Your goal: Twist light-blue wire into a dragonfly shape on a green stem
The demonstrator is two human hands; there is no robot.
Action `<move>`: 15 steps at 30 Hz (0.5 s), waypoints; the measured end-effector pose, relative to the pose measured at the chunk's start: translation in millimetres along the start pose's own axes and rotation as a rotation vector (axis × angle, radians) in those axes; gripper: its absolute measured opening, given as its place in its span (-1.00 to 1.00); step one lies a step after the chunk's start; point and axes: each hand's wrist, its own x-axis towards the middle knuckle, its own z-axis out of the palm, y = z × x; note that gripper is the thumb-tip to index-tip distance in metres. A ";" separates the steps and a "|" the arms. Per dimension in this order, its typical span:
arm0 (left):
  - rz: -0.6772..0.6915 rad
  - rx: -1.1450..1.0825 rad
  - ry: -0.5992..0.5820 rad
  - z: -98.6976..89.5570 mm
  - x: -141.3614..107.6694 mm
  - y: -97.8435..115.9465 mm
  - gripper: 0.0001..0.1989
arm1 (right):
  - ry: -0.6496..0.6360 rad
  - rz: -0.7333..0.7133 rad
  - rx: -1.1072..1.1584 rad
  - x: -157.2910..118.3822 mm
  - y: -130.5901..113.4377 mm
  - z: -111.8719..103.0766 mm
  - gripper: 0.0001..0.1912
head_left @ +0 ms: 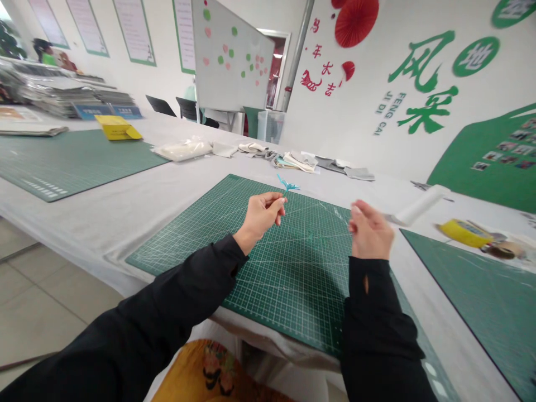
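Observation:
In a pinch between thumb and fingers, my left hand holds a small blue flower-like piece with thin spread strips at its top. Its lower end is hidden by the fingers. My right hand is raised to the right, slightly blurred, with thumb and fingertips pressed together; whatever they hold is too small to make out. Both hands are apart from each other, above a green cutting mat with a white grid.
Cloth pieces and a plastic-wrapped white bundle lie behind the mat. To the right are a white roll, a yellow roll and another mat. Leftward sit a yellow box and stacked papers.

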 end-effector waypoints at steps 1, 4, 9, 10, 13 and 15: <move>-0.006 0.004 -0.022 2.8 -2.8 -0.7 -0.90 | -0.114 0.035 0.055 -10.3 -2.8 14.1 -0.50; -0.014 -0.002 -0.069 8.4 -9.2 -1.6 -0.90 | -0.583 0.232 0.328 -38.0 -6.5 43.2 -0.41; -0.077 -0.030 -0.077 8.3 -10.5 1.3 -0.90 | -0.812 0.303 0.343 -45.2 -6.2 45.5 -0.68; -0.092 -0.036 -0.068 7.8 -10.0 1.8 -0.90 | -0.802 0.321 0.398 -41.8 -7.0 43.2 -0.69; -0.122 -0.056 -0.060 7.3 -9.2 2.5 -0.89 | -0.744 0.372 0.618 -31.7 -10.7 38.1 -0.69; -0.121 -0.061 -0.067 8.3 -10.2 2.0 -0.88 | -0.691 0.378 0.719 -27.4 -11.8 36.7 -0.73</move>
